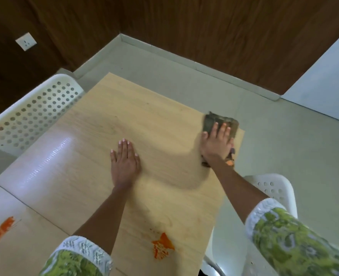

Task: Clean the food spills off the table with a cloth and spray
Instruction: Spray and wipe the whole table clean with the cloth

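Glossy light wood-grain table (97,156), perforated white plastic chair (35,110), dull crumpled cloth (220,122).

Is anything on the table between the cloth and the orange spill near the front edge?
Nothing visible. The right hand presses the cloth at the far right corner; bare table runs to the orange spill. The left hand lies beside that path.

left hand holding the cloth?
No: the left hand lies flat and bare on the table, while the right hand presses the dark cloth near the far right corner.
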